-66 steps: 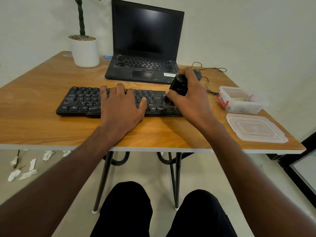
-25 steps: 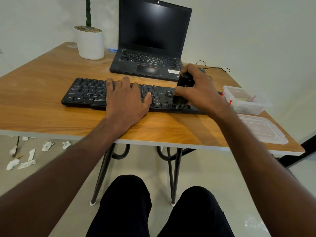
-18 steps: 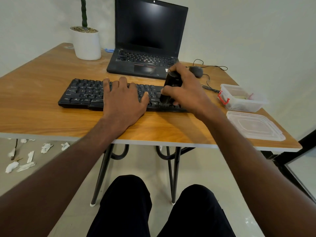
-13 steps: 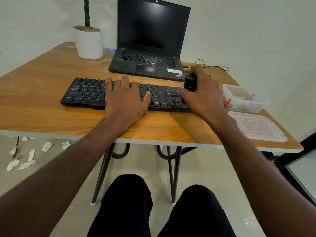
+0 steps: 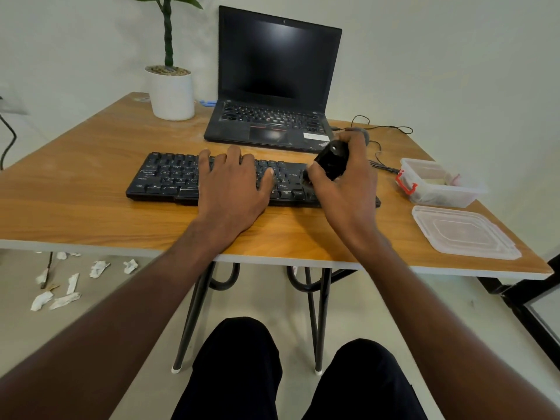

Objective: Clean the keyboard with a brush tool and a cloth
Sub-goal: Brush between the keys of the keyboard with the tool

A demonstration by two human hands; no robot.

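Note:
A black keyboard (image 5: 169,177) lies across the middle of the wooden table (image 5: 91,207). My left hand (image 5: 233,189) rests flat on its centre with fingers spread and straight. My right hand (image 5: 345,183) grips a black brush tool (image 5: 331,159) over the keyboard's right part, its lower end down at the keys. The brush's bristles are hidden by my fingers. No cloth shows in this view.
An open black laptop (image 5: 272,86) stands behind the keyboard, with a white plant pot (image 5: 172,93) to its left. A mouse cable (image 5: 381,128) trails at the back right. A clear plastic box (image 5: 436,183) and its lid (image 5: 463,231) sit at the right edge. Paper scraps (image 5: 60,286) litter the floor.
My right hand has swept the brush back and forth along the keyboard's right half; since half a second ago it moved left. My left hand has stayed on the keys.

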